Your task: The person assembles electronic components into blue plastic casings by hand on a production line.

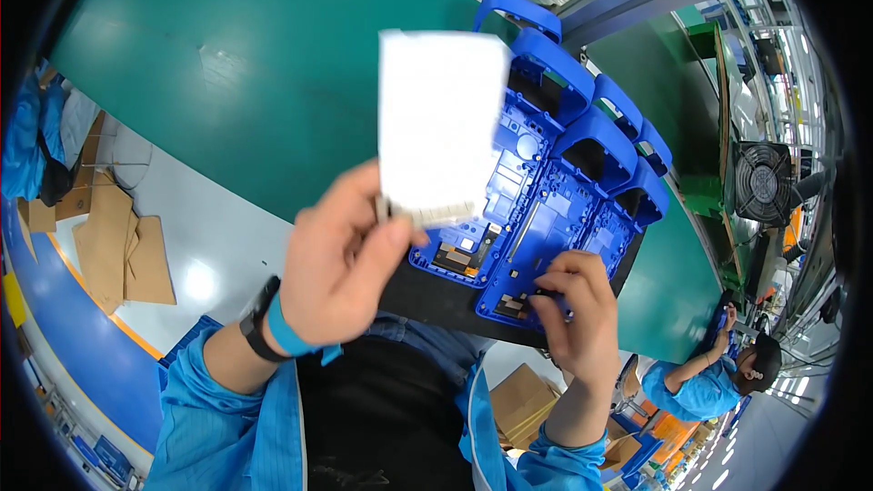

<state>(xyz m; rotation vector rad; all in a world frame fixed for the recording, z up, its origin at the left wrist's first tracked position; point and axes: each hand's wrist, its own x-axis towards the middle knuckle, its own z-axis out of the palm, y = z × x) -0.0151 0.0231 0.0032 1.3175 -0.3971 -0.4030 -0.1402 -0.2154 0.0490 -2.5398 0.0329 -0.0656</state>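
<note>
Holds up the left hand [341, 259] at eight o'clock, with wrist cocked inside a black band [262, 332] and a bright blue band [289, 325]. Pinches, with grip closed between thumb and fingers, the lower left corner of a flat, white, rectangular sheet [443, 118], upright just above centre toward twelve. Looks plain, bright and a little blurred on its face, with a beige, segmented strip [443, 214] along its lower edge. Hovers with the right hand [582, 314] at four o'clock, with fingers curled and grip narrow, leaving a small gap before the thumb, over open, bright blue, moulded plastic casings [568, 200]. Cannot tell about contact below.

Counts one sheet, three open casings side by side around three o'clock, and six arched blue handles [556, 59] from one to two. Sets these on a flat black mat [436, 300] atop a broad green desk [255, 82].

Shows farther off flattened brown cardboard [136, 255] at nine, one round black fan [762, 182] at three, and one blue-shirted co-worker [696, 388] at four.
</note>
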